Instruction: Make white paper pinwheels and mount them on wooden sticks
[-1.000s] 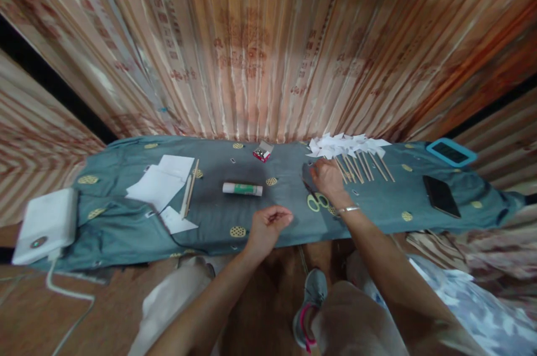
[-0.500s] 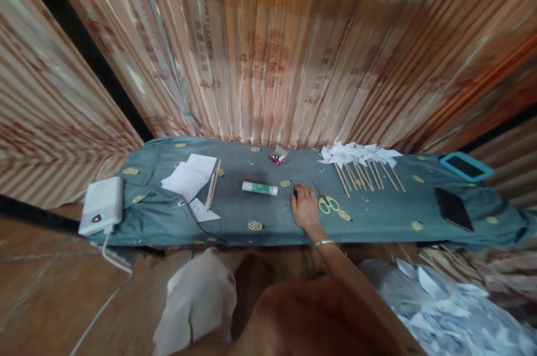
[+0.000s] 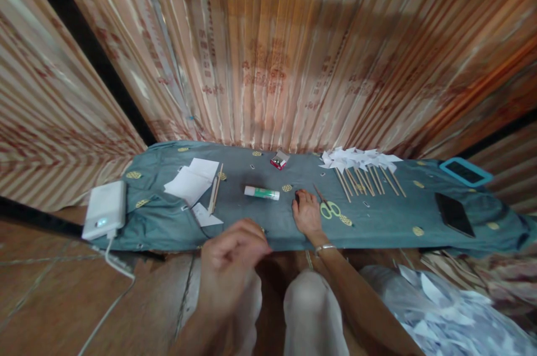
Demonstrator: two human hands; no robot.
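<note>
My left hand (image 3: pixel 235 252) is raised in front of the table's near edge. Its fingers are curled closed, and whatever they may hold is hidden. My right hand (image 3: pixel 307 213) lies palm down on the grey-green cloth, fingers stretched forward, with a dark patch by the fingertips that I cannot make out. Just right of it are the scissors (image 3: pixel 330 208) with yellow-green handles. Left of it lies a green-and-white glue stick (image 3: pixel 262 193). A small open red box (image 3: pixel 278 161) sits farther back.
Paper pinwheels (image 3: pixel 361 159) on wooden sticks lie at the back right. White paper sheets (image 3: pixel 193 180) and thin sticks (image 3: pixel 215 191) are at left. A white power bank (image 3: pixel 104 210), a black phone (image 3: pixel 454 214) and a blue-framed tablet (image 3: pixel 465 171) flank them. A bag of paper pieces (image 3: pixel 448 311) stands below right.
My left hand has moved left and forward from a blur over my right forearm. The right hand stays on the cloth. The camera view has tipped slightly.
</note>
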